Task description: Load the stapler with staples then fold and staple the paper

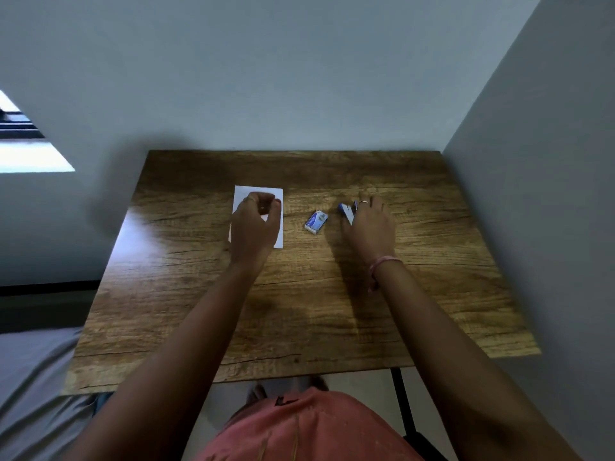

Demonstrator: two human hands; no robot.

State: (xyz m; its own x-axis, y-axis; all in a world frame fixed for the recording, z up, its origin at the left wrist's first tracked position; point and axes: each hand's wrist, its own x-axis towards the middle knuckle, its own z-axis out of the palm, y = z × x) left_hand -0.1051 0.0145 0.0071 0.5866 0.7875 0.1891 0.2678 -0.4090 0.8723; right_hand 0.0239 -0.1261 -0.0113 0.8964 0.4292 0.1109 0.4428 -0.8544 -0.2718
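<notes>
A white sheet of paper (240, 198) lies on the wooden table (299, 311), left of centre. My left hand (254, 224) rests over it with fingers curled in, covering most of the sheet. A small blue and white staple box (316, 222) lies in the middle of the table. To its right sits a blue stapler (346, 210) with a silver part showing. My right hand (369, 227) is on the stapler, fingers wrapped around its right side, hiding much of it.
Grey walls stand behind the table and close along its right side. A grey surface lies to the left, below table height. The near half of the tabletop holds only my forearms. A black table leg (404, 404) shows below the front edge.
</notes>
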